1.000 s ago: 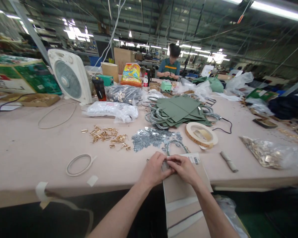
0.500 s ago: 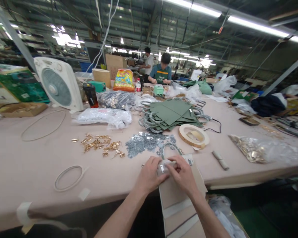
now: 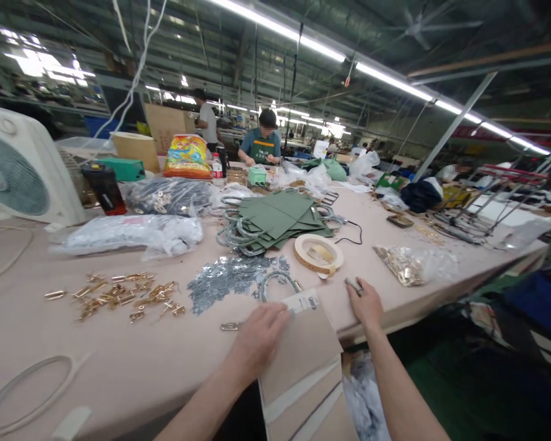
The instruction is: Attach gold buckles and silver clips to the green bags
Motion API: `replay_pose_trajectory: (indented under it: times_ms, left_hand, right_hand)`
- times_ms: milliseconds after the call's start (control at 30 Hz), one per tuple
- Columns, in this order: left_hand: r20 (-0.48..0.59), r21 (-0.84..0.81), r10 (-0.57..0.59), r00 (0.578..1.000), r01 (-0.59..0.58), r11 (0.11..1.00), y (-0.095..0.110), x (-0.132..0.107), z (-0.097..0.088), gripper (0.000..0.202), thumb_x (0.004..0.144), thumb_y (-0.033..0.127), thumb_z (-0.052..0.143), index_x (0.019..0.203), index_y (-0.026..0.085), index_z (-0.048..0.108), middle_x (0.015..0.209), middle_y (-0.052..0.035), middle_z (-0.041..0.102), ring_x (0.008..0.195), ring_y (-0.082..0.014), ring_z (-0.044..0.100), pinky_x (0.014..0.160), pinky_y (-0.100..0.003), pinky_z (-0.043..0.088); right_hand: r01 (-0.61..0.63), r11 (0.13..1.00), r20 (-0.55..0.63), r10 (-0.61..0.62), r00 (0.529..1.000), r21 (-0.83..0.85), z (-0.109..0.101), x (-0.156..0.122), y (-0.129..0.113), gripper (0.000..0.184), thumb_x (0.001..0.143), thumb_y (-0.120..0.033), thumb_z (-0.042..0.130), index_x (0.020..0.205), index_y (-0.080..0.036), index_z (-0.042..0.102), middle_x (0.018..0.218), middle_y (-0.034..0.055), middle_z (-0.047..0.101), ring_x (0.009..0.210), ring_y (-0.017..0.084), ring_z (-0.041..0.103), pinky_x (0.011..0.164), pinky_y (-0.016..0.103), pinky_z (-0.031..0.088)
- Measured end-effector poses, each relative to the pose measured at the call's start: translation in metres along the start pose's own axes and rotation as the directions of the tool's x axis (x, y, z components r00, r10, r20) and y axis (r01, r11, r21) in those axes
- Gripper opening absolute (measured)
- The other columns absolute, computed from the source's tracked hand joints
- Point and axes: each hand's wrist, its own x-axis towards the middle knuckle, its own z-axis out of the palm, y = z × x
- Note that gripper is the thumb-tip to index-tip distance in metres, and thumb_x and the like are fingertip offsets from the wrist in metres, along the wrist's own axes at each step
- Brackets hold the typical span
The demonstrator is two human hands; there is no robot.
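Observation:
A long beige panel (image 3: 303,343) with pale stripes hangs over the table's front edge. Its top end carries small metal plates (image 3: 310,302), and a grey-green looped handle (image 3: 278,278) lies behind it. My left hand (image 3: 261,337) grips the panel's upper left edge, fingers together and thumb hidden. To the right, my right hand (image 3: 366,303) is closed around a short greyish wrapped rod (image 3: 352,284) lying on the table. A metal clasp-like piece (image 3: 231,326) sits just left of my left hand.
Thin metal plates (image 3: 224,282) and gold fittings (image 3: 119,294) lie loose at left. Behind are stacked green panels (image 3: 280,217), a tape roll (image 3: 316,254) and plastic-wrapped bundles (image 3: 133,233). A bag of metal parts (image 3: 404,263) is at right. A co-worker (image 3: 261,144) sits across the table.
My right hand has left the panel's top end and moved right onto the wrapped rod. My left hand stays at the panel. The view has turned to the right.

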Motion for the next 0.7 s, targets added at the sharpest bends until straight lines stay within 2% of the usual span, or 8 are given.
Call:
replay_pose_trajectory:
  times_ms: [133,233,300,367,433,500,600,700]
  left_hand:
    - [0.086,-0.029,0.05,0.995,-0.047,0.998,0.018,0.038,0.021,0.078,0.069,0.005,0.062,0.143,0.024,0.05,0.147,-0.0132,0.057,0.134,-0.0339,0.052,0.113,-0.05,0.045]
    - [0.061,-0.005,-0.002,0.998,0.002,1.0,0.023,0.056,0.038,0.065,0.074,0.014,0.064,0.138,0.023,0.055,0.143,-0.0144,0.06,0.128,-0.0353,0.055,0.108,-0.051,0.047]
    - [0.034,0.009,-0.014,0.999,0.014,1.0,0.024,0.059,0.047,0.055,0.081,0.019,0.064,0.136,0.023,0.057,0.141,-0.0134,0.062,0.126,-0.0349,0.056,0.107,-0.052,0.046]
    - [0.015,0.021,-0.01,1.0,0.01,1.0,0.023,0.059,0.053,0.052,0.085,0.023,0.064,0.137,0.024,0.057,0.141,-0.0123,0.061,0.125,-0.0348,0.055,0.107,-0.053,0.045]
    - [0.013,0.037,-0.009,1.0,0.009,0.999,0.023,0.057,0.055,0.052,0.087,0.025,0.064,0.139,0.026,0.056,0.144,-0.0111,0.06,0.126,-0.0345,0.054,0.107,-0.053,0.044]
    - [0.026,0.053,-0.012,1.0,0.011,0.999,0.023,0.057,0.055,0.049,0.089,0.025,0.064,0.138,0.026,0.058,0.145,-0.01,0.06,0.127,-0.0335,0.054,0.107,-0.052,0.043]
    - [0.037,0.068,-0.028,0.999,0.026,0.997,0.023,0.06,0.052,0.043,0.09,0.026,0.064,0.133,0.026,0.061,0.141,-0.0095,0.063,0.125,-0.033,0.055,0.106,-0.051,0.042]
    - [0.031,0.078,-0.054,0.998,0.052,0.996,0.022,0.063,0.049,0.041,0.089,0.029,0.065,0.13,0.026,0.062,0.136,-0.0095,0.066,0.121,-0.0335,0.057,0.102,-0.052,0.043]
  right_hand:
    - [-0.003,0.997,-0.019,0.004,1.0,0.082,0.006,-0.007,0.001,0.062,0.089,-0.064,0.052,0.126,-0.017,0.069,0.124,0.0188,0.071,0.116,0.035,0.064,0.101,0.048,0.049]
    - [-0.144,0.907,0.023,0.147,0.989,0.397,0.002,-0.01,-0.007,0.058,0.089,-0.069,0.051,0.116,-0.02,0.068,0.107,0.014,0.075,0.095,0.03,0.07,0.083,0.043,0.056]
    - [-0.259,0.675,0.141,0.226,0.964,0.691,-0.004,-0.012,-0.02,0.053,0.088,-0.069,0.053,0.107,-0.022,0.066,0.089,0.0066,0.072,0.072,0.022,0.067,0.064,0.034,0.055]
    - [-0.337,0.349,0.289,0.183,0.939,0.874,-0.01,-0.016,-0.039,0.049,0.087,-0.069,0.057,0.103,-0.023,0.062,0.076,-0.0012,0.062,0.057,0.014,0.057,0.052,0.026,0.048]
    - [-0.394,0.107,0.389,0.066,0.919,0.913,-0.015,-0.02,-0.063,0.049,0.089,-0.071,0.056,0.103,-0.024,0.061,0.066,-0.0069,0.048,0.05,0.01,0.046,0.047,0.02,0.04]
    - [-0.41,-0.04,0.411,0.012,0.912,0.911,-0.016,-0.024,-0.088,0.051,0.092,-0.073,0.052,0.099,-0.024,0.061,0.06,-0.01,0.035,0.045,0.008,0.034,0.042,0.017,0.031]
    - [-0.394,-0.125,0.394,-0.02,0.919,0.911,-0.01,-0.029,-0.117,0.045,0.094,-0.067,0.051,0.09,-0.023,0.059,0.06,-0.0097,0.031,0.046,0.008,0.032,0.043,0.018,0.03]
    - [-0.353,-0.076,0.35,-0.047,0.935,0.933,0.001,-0.033,-0.128,0.03,0.09,-0.053,0.058,0.085,-0.024,0.057,0.067,-0.0063,0.041,0.053,0.01,0.043,0.05,0.021,0.039]
